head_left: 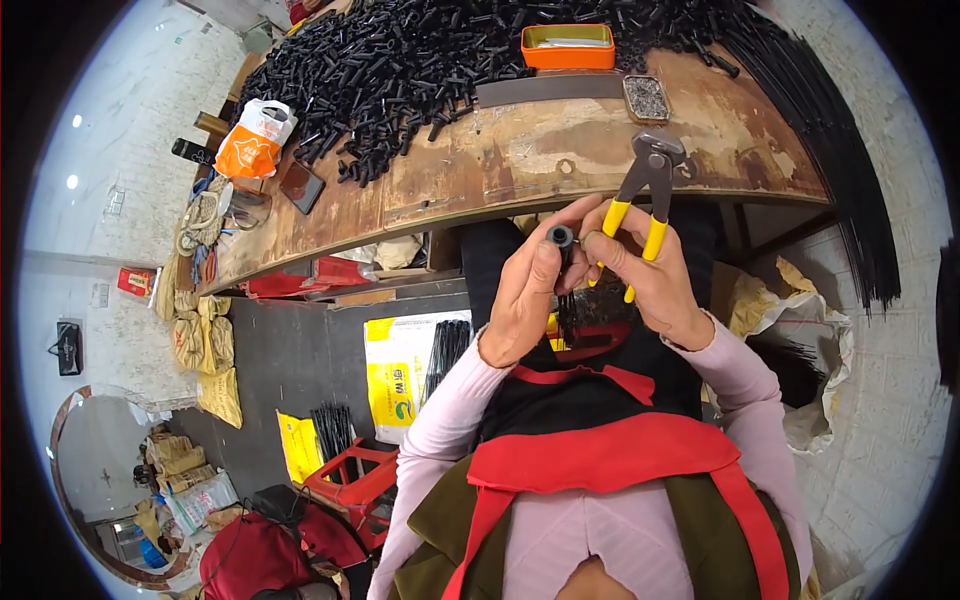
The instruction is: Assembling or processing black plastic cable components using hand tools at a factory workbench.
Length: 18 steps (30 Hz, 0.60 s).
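Note:
Just beyond my lap, both hands meet near the table's front edge. My left hand [522,300] is closed around a small black tubular part [561,238], its round hollow end turned up. Thin black strands hang below that part between my hands. My right hand [655,285] grips a pair of yellow-handled pincers [655,165], the dark metal head pointing away over the tabletop. Its thumb and forefinger come together right beside the tube; whatever they pinch there is too small to make out.
A big heap of black tubular parts [400,85] covers the wooden table's [540,150] far side. On it stand an orange tin [568,58], a small tray of bits [647,100] and a phone [301,187]. Long black strands [840,150] droop off the right end. A red stool [355,485] stands lower left.

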Motion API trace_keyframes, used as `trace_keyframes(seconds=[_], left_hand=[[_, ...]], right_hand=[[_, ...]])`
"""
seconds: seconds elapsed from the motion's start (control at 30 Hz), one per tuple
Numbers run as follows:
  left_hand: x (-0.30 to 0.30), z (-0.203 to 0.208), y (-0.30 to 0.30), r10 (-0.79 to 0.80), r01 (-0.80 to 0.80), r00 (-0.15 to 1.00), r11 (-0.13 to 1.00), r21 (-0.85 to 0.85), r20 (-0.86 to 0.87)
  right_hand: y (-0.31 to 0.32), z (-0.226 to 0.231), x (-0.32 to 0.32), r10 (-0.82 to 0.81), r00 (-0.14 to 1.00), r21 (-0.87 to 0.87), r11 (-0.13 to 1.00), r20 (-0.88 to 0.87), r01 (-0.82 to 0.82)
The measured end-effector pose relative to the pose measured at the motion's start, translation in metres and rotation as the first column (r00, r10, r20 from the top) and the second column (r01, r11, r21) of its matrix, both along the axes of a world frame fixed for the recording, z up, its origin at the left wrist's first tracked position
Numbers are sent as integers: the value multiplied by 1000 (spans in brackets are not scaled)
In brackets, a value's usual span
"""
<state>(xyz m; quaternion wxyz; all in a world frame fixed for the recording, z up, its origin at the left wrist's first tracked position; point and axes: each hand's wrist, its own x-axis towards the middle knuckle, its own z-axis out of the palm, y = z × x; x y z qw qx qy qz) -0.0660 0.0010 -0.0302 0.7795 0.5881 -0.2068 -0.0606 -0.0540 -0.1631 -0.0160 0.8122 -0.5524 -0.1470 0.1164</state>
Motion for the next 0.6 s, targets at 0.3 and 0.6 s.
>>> trace_keyframes(seconds=[0.3, 0.6], left_hand=[[-4, 3, 3, 22, -22, 1000, 999, 32, 8], [-5, 6, 7, 16, -16, 1000, 999, 28, 20]], right_hand=[[5, 0, -1, -4, 999, -23, 1000, -32, 4], [8, 2, 0, 6, 1000, -24, 1000, -3, -6]])
